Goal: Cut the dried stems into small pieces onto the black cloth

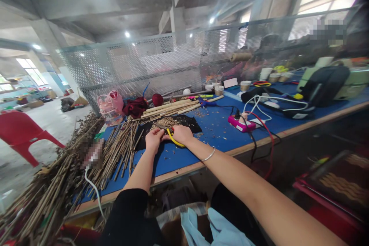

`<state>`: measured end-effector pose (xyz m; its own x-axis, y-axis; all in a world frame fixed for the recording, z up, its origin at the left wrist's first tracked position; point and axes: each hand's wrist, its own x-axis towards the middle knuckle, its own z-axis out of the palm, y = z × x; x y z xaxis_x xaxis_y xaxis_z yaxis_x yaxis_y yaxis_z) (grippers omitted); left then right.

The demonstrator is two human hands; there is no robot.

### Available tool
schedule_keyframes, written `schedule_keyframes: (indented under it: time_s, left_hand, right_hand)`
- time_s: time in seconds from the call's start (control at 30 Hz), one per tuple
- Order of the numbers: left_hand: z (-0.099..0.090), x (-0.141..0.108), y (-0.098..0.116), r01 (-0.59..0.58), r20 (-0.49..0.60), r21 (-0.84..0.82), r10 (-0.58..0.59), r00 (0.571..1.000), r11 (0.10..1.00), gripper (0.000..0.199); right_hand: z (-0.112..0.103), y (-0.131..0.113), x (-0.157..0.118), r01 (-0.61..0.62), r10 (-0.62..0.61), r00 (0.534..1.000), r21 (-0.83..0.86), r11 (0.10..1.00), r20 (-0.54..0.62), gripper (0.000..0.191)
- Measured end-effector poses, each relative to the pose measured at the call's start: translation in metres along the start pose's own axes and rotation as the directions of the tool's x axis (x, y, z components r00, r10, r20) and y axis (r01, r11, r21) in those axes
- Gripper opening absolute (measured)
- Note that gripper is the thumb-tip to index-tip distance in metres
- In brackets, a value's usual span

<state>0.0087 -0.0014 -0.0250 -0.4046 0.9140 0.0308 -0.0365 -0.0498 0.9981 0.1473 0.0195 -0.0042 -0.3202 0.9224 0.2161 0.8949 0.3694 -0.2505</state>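
The pale label (300, 115) on a dark object toward the right end is too small to read from here, and so are the markings on the magenta power strip (241, 124).

The tabletop (173, 163) is bright blue with a bare wooden edge, specked with brown chips and backed by a perforated metal screen (138, 61). Around it is a big concrete hall, with beams overhead, lit ceiling lamps and a red plastic chair (23, 130) out on the grey floor to the left. Along the back of the tabletop sit a pink bag (112, 103), a dark red ball (157, 100) and a row of pale sticks (168, 108); a blue glue gun (206, 103) lies by the ends of those sticks.

The yellow-handled cutter (176, 139) is near the middle, over a black sheet (195, 124), its dark blades pointing left above a heap of short tan clippings (170, 122). The right hand (182, 134) is wrapped around it, fingers bent over the grips. The left hand (153, 139) is right beside the blades, fingers curled in toward the thumb; I can't tell whether a piece is pinched there. Long, thin, brown dry stems (117, 157) fan out to its left, overhanging the front edge.
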Motion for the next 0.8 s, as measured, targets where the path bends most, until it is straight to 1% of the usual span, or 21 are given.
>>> schedule_keyframes:
  time_s: [0.13,0.3,0.5,0.63,0.8]
  left_hand:
    - [-0.0012,-0.0012,0.0028,-0.001,-0.003,0.019,0.001,1.000,1.000,0.028]
    - [-0.0026,-0.0017,0.0049,0.004,-0.009,0.022,-0.004,1.000,1.000,0.031]
    - [-0.0021,-0.0021,0.0059,0.059,0.026,-0.019,-0.058,0.998,0.998,0.027]
    - [-0.0039,0.0000,0.0056,0.097,0.055,-0.057,-0.094,0.994,0.994,0.024]
    - [-0.0054,0.0011,0.0044,0.104,0.074,-0.094,-0.097,0.993,0.990,0.024]
  right_hand:
    - [-0.0008,0.0001,0.0003,-0.018,0.018,1.000,0.005,1.000,0.002,0.072]
    - [-0.0007,0.0009,0.0004,-0.036,0.036,0.999,0.005,0.999,-0.023,0.072]
    - [0.0015,0.0010,0.0004,0.001,0.000,1.000,0.009,1.000,-0.013,0.070]
    - [0.0022,0.0020,0.0013,0.000,0.000,1.000,0.007,1.000,-0.003,0.070]
    - [0.0044,0.0038,0.0029,-0.010,0.010,1.000,0.001,1.000,-0.020,0.070]
